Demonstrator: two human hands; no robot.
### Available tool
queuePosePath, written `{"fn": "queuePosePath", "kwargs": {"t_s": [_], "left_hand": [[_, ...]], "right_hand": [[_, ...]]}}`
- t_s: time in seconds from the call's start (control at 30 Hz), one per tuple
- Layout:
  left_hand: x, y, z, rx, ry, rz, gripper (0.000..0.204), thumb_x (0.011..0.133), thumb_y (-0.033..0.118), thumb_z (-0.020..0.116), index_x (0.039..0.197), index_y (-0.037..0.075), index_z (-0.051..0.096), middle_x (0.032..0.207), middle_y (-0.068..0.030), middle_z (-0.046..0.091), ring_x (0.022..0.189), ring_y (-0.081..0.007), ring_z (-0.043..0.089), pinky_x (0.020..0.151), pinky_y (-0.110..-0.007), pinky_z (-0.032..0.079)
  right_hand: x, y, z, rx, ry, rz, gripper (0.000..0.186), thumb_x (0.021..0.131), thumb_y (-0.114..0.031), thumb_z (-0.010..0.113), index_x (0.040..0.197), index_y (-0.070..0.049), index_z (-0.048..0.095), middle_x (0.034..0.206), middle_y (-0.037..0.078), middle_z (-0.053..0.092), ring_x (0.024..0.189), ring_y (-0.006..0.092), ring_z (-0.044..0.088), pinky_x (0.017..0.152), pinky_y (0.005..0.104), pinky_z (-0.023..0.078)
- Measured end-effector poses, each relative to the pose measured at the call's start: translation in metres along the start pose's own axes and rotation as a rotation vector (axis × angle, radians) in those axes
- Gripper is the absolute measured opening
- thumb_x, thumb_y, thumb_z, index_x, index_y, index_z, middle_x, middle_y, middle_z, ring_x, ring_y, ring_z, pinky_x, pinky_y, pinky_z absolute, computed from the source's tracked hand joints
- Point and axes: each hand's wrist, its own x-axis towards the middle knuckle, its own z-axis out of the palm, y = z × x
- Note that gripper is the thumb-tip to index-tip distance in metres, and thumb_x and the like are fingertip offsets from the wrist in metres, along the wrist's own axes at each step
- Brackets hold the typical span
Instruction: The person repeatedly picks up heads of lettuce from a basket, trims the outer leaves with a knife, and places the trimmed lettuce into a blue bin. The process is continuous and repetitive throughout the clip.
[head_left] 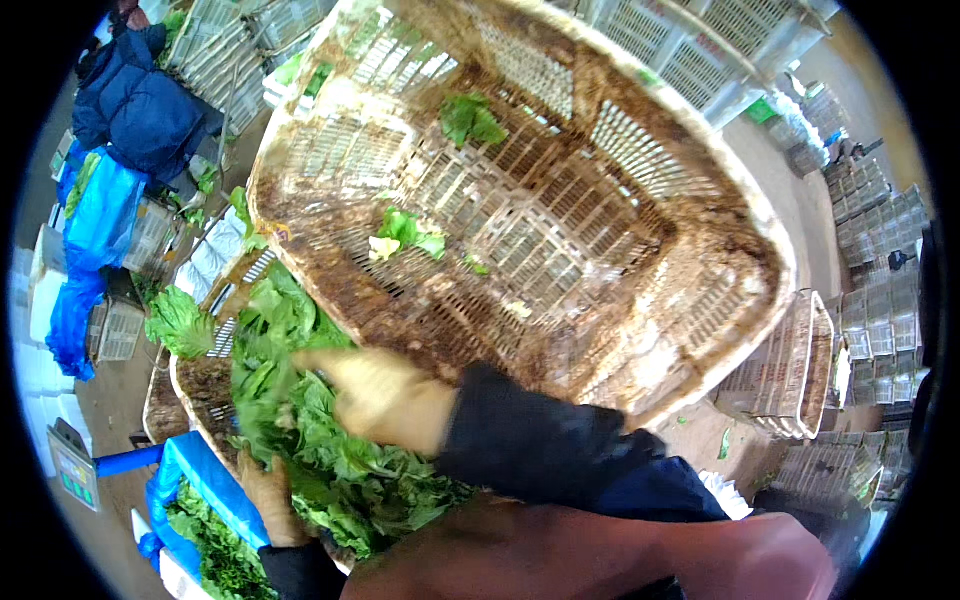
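Note:
A heap of green leafy lettuce [290, 410] fills a dirt-stained plastic crate [205, 385] close to my body. My right hand [385, 395] reaches leftward over the leaves, its fingers smeared by motion; whether it grips any is unclear. At the heap's near left side, my left hand [268, 495] rests against the leaves with its visible fingers apart. Beyond the heap, a large, soiled white slatted crate [700, 265] stands tilted, its inside facing me. A few leaf scraps [400, 228] and a larger green leaf piece [472, 120] lie in it.
A lettuce head [180, 323] lies left of the heap. At lower left are a blue-lined container [190, 455] of greens and a scale display [75, 465]. A person in a dark jacket [145, 105] bends at upper left. Stacked crates [880, 270] line the right.

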Motion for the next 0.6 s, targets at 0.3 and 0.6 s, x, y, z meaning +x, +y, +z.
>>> {"fn": "queuePosePath", "kwargs": {"t_s": [0.3,0.6], "left_hand": [[-0.084,0.235,0.094,-1.147,-0.352,-0.199,0.048,0.086,0.025,0.081,0.121,0.0,0.059,0.119,-0.0089,0.063,0.101,-0.0223,0.057,0.089,-0.038,0.048],[-0.106,0.264,0.024,-1.259,-0.29,-0.459,0.041,0.09,0.025,0.072,0.119,0.002,0.055,0.097,-0.01,0.058,0.084,-0.0231,0.055,0.075,-0.046,0.046]], "right_hand": [[-0.213,0.01,-0.242,-0.611,1.061,0.406,0.066,0.081,-0.008,0.058,0.145,-0.016,0.045,0.121,0.025,0.064,0.113,0.042,0.062,0.099,0.0459,0.048],[-0.332,0.024,-0.136,-0.657,1.413,-0.123,0.046,0.079,-0.002,0.058,0.125,-0.004,0.061,0.102,0.02,0.068,0.093,0.0384,0.066,0.085,0.0459,0.052]]}}
